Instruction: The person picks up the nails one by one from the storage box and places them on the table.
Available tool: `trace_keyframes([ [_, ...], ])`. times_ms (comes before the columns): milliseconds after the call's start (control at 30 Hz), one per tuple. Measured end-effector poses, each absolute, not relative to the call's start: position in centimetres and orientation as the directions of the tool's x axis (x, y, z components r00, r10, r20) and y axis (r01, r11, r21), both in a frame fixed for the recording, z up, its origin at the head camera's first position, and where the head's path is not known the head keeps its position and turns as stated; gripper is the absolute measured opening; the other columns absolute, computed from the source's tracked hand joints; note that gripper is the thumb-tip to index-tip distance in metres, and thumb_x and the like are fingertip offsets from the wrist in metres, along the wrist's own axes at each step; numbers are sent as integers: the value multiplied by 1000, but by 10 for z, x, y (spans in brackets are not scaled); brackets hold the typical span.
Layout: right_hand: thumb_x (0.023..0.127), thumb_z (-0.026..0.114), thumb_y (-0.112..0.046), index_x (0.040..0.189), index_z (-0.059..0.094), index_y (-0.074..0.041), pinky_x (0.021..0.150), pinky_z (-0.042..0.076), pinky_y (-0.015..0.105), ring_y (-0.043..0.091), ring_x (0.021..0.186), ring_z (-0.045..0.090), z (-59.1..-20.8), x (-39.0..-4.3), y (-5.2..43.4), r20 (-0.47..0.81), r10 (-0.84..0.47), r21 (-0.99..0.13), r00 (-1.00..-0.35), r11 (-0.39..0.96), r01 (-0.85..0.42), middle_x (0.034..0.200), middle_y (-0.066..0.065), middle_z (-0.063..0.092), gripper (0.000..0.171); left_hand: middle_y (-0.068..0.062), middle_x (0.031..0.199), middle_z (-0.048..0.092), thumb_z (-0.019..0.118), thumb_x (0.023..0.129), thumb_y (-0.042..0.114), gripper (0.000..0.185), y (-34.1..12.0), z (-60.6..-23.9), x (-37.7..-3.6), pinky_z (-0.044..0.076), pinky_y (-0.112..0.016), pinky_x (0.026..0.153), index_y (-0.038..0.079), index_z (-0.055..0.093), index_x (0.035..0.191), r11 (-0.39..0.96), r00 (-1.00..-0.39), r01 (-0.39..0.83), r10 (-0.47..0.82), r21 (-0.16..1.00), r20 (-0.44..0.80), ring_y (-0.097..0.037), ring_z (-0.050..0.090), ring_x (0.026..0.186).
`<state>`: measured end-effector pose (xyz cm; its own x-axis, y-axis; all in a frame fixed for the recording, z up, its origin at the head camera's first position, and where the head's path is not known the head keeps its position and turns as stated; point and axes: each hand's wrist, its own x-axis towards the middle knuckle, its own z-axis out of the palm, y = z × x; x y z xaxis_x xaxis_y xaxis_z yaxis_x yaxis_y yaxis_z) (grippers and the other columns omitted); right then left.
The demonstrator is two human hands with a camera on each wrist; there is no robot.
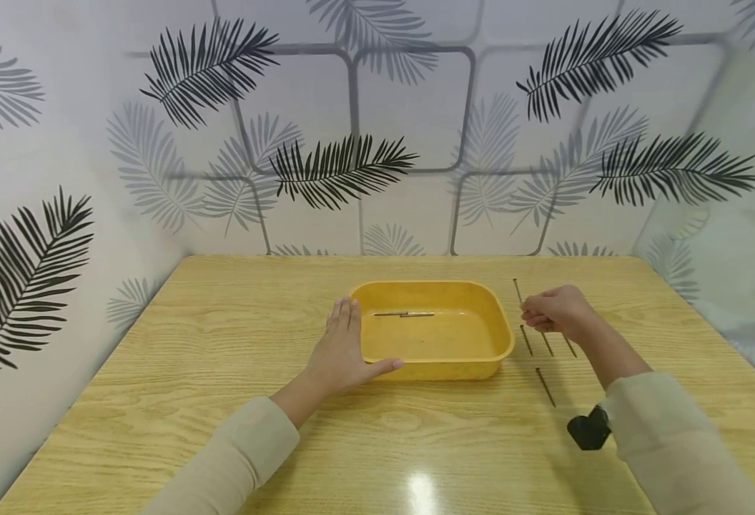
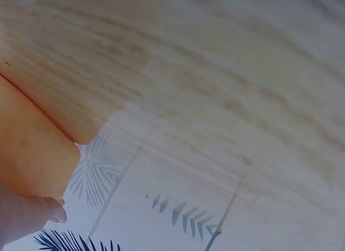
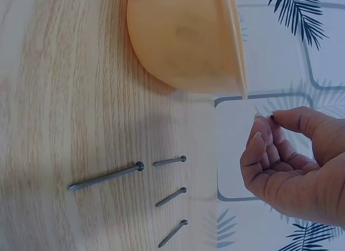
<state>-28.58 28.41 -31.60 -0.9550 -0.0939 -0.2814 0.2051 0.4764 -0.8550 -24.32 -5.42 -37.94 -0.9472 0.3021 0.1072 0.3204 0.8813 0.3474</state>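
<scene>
A yellow tray (image 1: 500, 336) stands mid-table with two nails (image 1: 403, 314) lying in it. My left hand (image 1: 342, 350) lies flat against the tray's left wall, thumb along its front edge. In the left wrist view the tray wall (image 2: 32, 154) and a fingertip (image 2: 51, 208) show. My right hand (image 1: 554, 311) hovers right of the tray with curled fingers. Thumb and forefinger pinch the end of a long nail (image 1: 517, 290), seen only as a dark dot (image 3: 271, 117) in the right wrist view. Below it, three short nails (image 3: 171, 197) and one long nail (image 3: 105, 176) lie on the table.
The wooden table (image 1: 191, 343) is walled on three sides by leaf-patterned panels (image 1: 416, 143). A long nail (image 1: 545, 386) lies nearest me, right of the tray. A black wrist camera (image 1: 588, 429) sits on my right sleeve.
</scene>
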Motion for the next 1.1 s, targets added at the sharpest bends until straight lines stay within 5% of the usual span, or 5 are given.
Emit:
trace_keyframes([
  [1100,91,49,-11,112,52,20,61,53,18,0,61,60,-330,-277,312,-339,-86,-853,-937,448,267,65,-8,64,37,-24,154,-1,54,78,69,113,-55,-380,-244,9,-47,117,-6,2,146,881,-946,324,305,345,109,-36,-2,144],
])
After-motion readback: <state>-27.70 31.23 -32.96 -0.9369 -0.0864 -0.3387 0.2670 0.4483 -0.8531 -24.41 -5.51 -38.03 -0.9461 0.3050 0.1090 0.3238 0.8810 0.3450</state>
